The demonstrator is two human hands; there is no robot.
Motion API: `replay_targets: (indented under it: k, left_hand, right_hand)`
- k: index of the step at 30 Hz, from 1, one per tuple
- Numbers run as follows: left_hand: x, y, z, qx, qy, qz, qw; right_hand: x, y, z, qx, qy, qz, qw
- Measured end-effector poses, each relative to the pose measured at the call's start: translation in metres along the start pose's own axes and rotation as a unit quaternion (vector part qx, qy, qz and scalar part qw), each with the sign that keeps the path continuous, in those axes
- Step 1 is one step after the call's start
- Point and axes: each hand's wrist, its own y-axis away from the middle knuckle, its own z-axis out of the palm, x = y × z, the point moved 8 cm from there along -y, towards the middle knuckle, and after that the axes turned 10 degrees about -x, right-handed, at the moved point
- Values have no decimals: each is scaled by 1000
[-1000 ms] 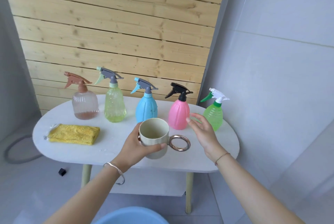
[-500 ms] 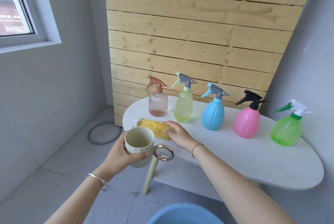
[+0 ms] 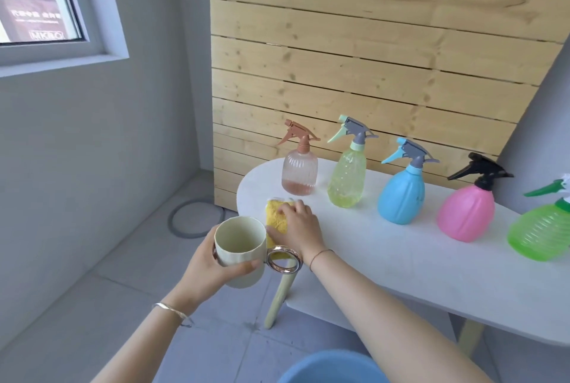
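Observation:
My left hand [image 3: 206, 265] grips a cream mug [image 3: 240, 243] with a gold ring handle [image 3: 283, 259], held in the air just off the left end of the white table [image 3: 401, 253]. The mug looks empty inside. My right hand [image 3: 297, 228] lies on a folded yellow cloth [image 3: 275, 219] at the table's left end, fingers spread over it. Whether the fingers are curled under the cloth's edge I cannot tell.
Several spray bottles stand in a row along the back of the table: brown-topped clear [image 3: 299, 171], yellow-green [image 3: 348, 177], blue [image 3: 401, 194], pink [image 3: 467, 213], green [image 3: 541, 234]. A blue basin rim [image 3: 333, 367] shows at the bottom. A wood-slat wall stands behind; a grey hose ring [image 3: 197, 218] lies on the floor.
My right hand has moved left from beside the pink bottle onto the yellow cloth. The view has swung left. My left hand keeps holding the mug.

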Motion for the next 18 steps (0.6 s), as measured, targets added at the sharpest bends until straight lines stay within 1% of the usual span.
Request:
replay_targets:
  k: [2, 6, 8, 11, 14, 18]
  left_hand:
    - [-6, 2, -9, 13, 6, -6, 1000]
    - [-17, 8, -35, 32, 18, -14, 999]
    - [-24, 7, -47, 32, 17, -15, 999]
    - [-31, 2, -55, 37, 17, -17, 999]
    - [-38, -7, -61, 42, 17, -13, 999]
    - [-49, -19, -62, 43, 23, -13, 999]
  right_hand:
    - [-6, -7, 12, -36, -56, 9, 998]
    - [-20, -22, 26, -70, -85, -47, 993]
    - [-27, -37, 32, -102, -83, -68, 989]
    - [-44, -62, 40, -141, -50, -104, 983]
    - [-55, -88, 47, -139, -21, -114, 983]
    - [-56, -120, 46, -100, 17, -80, 992]
